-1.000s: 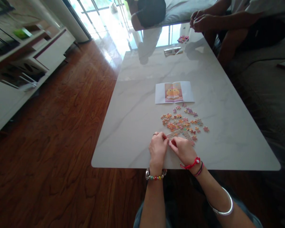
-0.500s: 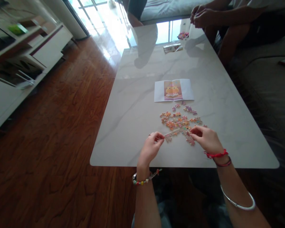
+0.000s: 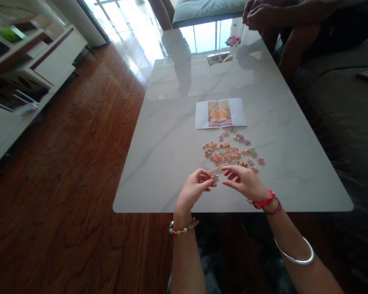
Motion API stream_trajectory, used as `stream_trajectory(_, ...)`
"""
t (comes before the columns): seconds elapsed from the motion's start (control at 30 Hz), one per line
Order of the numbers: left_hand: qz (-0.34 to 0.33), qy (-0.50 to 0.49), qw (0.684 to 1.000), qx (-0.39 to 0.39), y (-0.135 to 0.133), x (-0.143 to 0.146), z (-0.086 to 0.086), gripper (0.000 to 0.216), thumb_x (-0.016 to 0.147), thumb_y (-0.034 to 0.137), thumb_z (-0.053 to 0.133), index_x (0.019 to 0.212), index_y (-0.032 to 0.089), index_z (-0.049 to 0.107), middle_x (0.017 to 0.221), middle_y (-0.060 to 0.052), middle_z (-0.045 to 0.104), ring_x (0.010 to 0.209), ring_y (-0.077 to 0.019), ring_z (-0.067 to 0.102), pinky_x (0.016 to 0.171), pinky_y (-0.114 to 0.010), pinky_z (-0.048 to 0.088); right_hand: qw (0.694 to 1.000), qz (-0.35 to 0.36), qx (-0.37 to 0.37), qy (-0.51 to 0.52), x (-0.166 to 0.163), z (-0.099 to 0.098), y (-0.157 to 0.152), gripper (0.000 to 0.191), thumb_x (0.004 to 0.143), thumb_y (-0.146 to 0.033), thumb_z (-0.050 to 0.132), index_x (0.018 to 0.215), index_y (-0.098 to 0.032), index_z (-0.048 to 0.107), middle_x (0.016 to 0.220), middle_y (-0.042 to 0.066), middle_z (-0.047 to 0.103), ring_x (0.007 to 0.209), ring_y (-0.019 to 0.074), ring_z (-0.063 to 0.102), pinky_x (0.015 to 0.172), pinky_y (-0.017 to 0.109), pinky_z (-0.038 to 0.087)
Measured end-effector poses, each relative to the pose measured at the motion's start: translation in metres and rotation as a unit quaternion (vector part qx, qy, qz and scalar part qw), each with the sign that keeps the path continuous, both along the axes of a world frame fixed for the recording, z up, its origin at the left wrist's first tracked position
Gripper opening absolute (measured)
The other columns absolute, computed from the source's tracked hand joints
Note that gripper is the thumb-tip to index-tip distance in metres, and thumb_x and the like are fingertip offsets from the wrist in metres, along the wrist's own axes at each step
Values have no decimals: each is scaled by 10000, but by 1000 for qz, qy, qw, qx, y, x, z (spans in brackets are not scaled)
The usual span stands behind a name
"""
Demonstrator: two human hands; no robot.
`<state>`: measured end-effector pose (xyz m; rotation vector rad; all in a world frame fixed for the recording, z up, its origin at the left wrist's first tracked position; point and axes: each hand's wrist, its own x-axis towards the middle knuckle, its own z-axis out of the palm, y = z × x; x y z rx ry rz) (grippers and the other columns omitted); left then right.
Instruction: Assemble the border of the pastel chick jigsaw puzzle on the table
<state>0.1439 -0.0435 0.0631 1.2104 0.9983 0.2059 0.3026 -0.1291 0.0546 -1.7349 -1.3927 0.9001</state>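
Observation:
Between the thumb and fingers of my left hand is a small pale jigsaw puzzle piece. Just right of it, my right hand has its thumb and fingers apart, with nothing visible between them. A thin pale strip runs along the table behind my fingertips; its right end is hidden by my right hand. Beyond my hands lies a loose spread of orange, pink and purple puzzle pieces. Farther back rests a creased white sheet with a printed picture of a yellow figure.
The white marble-patterned table has its near edge under my wrists. A wrapper and another pile of pieces sit at the far end, near another person's hands. A sofa runs along the right.
My right hand has moved left toward my left hand, its fingers now apart. A puzzle piece now shows in my left hand. The view has shifted slightly.

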Motion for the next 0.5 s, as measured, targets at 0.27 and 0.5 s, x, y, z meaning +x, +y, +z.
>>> stream_trajectory(0.27, -6, 30, 999, -12, -3, 1, -5, 137, 652, 178, 594, 716, 147, 476, 618, -11, 613, 632, -127, 614, 532, -200, 433, 1000, 13, -16, 18, -25, -13, 5, 285, 705, -165, 563, 989, -177, 563, 713, 4, 645, 607, 103, 592, 586, 219, 477)
stream_trajectory(0.5, -33, 89, 994, 46, -2, 1, -11, 111, 657, 181, 572, 731, 157, 492, 623, -12, 620, 615, -131, 613, 494, -188, 416, 999, -2, -32, -31, -24, -13, 8, 135, 684, -170, 592, 816, -176, 620, 716, 13, 658, 625, 116, 596, 590, 225, 465)
